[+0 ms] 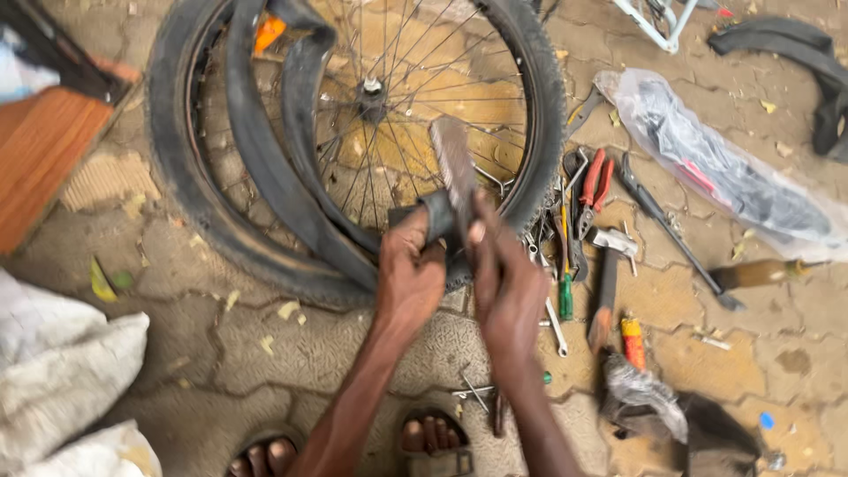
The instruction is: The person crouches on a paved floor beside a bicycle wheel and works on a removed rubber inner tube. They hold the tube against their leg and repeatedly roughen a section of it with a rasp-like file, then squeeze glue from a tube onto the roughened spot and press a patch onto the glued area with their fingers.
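Centre of frame: left hand [408,278] was clamped around a fold of the black inner tube [300,115], fingers curled fully closed, bunching the rubber into a raised hump just below the wheel hub. Right hand [505,283] was closed around the handle end of a flat rasp [453,168], thumb up along the shaft; the blade was angled up and away over the fold, touching or just above it, and motion blur hid which.

The tube trailed from the fold up through the bicycle wheel [353,132], which lay flat on the paving in the upper centre with the tyre partly off the rim.

To do the roughing well, my read:
- keep the fold taut so the rubber can't roll under the blade
- short light strokes, one patch only
- keep left fingertips below the stroke line
- stop once the surface is dull, not thinned

Red-handled pliers [596,185], spanners and a green-handled screwdriver [565,296] lay right of centre, close to the right hand. A clear plastic bag [724,168] lay upper right, white sacks [62,371] lower left.
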`<state>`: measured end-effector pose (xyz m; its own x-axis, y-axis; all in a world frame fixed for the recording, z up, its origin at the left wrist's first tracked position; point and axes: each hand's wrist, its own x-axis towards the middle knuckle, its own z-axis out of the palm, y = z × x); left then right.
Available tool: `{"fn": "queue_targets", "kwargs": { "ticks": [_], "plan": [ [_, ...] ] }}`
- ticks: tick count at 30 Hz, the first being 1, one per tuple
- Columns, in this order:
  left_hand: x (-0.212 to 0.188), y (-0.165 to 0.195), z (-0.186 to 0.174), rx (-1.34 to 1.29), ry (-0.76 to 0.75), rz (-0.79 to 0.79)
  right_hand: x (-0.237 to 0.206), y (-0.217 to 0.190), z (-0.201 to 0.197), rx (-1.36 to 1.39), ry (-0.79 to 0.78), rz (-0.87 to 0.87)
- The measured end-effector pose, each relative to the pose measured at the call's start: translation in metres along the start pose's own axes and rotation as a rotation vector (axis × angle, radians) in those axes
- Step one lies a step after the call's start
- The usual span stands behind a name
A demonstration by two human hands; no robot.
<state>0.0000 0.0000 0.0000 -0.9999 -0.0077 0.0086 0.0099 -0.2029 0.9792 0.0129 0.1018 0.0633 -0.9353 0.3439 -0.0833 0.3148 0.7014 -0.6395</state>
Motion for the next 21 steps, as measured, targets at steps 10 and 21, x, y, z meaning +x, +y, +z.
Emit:
{"fn": "queue_targets", "kwargs": {
  "ticks": [10,21],
  "plan": [
    [0.011,0.033,-0.017,-0.134,-0.046,-0.035,0.052,0.064,-0.01,0.874,-0.171,0.016],
    [-0.003,0.077,-0.028,-0.047,-0.264,-0.047,0.065,0.044,0.017,1.068,-0.551,-0.149]
  ]
}}
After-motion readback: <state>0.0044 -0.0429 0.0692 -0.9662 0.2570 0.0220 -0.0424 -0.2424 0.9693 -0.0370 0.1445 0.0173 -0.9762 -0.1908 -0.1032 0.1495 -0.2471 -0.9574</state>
